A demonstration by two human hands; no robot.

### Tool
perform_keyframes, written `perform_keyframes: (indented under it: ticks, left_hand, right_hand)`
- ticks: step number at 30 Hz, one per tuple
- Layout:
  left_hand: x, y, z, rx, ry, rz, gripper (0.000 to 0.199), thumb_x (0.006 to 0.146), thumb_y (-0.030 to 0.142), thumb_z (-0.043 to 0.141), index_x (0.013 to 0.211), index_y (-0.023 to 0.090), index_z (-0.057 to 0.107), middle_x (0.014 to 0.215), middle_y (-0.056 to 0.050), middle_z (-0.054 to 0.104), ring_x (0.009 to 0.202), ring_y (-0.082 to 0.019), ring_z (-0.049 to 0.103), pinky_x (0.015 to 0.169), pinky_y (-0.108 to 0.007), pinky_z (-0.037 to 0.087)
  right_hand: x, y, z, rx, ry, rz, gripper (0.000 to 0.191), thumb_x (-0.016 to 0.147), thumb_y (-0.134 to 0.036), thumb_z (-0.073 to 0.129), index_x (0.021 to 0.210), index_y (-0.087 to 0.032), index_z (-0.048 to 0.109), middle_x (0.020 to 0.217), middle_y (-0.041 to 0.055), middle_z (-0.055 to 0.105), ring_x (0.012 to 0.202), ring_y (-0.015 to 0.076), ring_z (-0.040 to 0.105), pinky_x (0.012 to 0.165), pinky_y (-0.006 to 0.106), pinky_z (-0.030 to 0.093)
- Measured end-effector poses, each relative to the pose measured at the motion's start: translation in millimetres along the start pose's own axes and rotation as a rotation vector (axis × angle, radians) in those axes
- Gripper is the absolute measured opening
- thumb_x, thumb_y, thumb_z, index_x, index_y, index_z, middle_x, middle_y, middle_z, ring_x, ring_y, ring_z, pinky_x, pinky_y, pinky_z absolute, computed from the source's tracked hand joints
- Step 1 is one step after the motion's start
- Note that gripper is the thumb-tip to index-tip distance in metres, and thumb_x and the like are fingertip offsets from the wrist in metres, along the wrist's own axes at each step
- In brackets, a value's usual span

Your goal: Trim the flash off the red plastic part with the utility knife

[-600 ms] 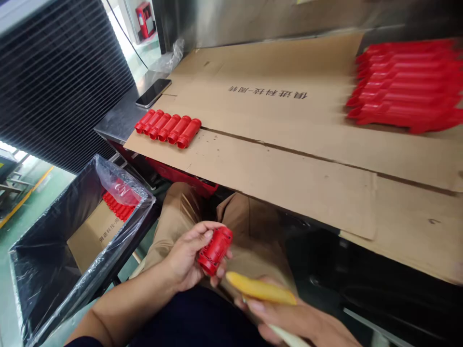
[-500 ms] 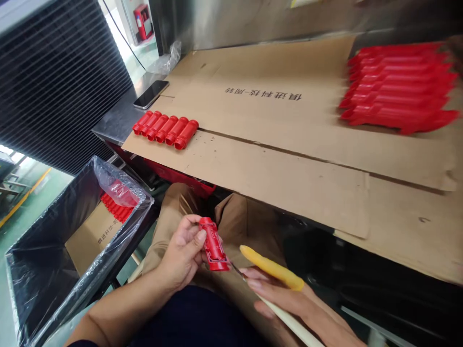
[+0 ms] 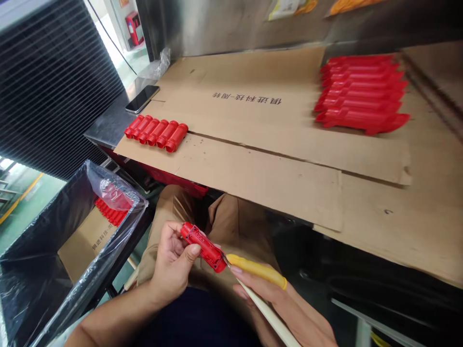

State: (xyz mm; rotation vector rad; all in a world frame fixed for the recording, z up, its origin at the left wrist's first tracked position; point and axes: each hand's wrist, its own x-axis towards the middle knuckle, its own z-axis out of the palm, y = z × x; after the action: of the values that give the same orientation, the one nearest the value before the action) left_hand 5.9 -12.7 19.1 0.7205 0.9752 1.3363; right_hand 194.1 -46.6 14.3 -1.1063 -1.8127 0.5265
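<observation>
My left hand (image 3: 176,262) is closed round a red plastic cylindrical part (image 3: 205,246), held tilted above my lap with a face of small ridges and holes turned up. In my right hand (image 3: 285,303) is a thin-bladed trimming knife with a long cream handle (image 3: 269,315). Its metal tip meets the lower right end of the red part. A yellow finger cot (image 3: 256,271) covers one finger of that hand, lying along the tool. Several similar red parts (image 3: 156,133) stand in a row at the left of the cardboard-covered table.
More red pieces (image 3: 361,94) with pointed ends lie stacked on the cardboard (image 3: 253,159) at right. A phone (image 3: 142,99) rests at the table's left corner. The lined bin (image 3: 27,284) at lower left holds cardboard and red parts.
My left hand has turned the red part to a more slanted angle. My right hand has moved left, bringing the knife tip onto the part's end. The view has shifted right.
</observation>
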Motion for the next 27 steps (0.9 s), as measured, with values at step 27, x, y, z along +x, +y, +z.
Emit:
perform_keyframes:
  ticks: [27]
  left_hand:
    - [-2.2,-11.1,-9.1,-0.122,-0.011,-0.061,0.031,0.089,0.037,0.082,0.099,0.022,0.056,0.095,0.001,0.072,0.085,-0.015,0.074,0.087,-0.037,0.065]
  right_hand:
    - [-1.0,-8.8,1.6,0.025,-0.007,0.067,0.032,0.094,-0.005,0.065,0.12,-0.022,0.07,0.106,0.002,0.081,0.094,0.0177,0.08,0.093,0.024,0.065]
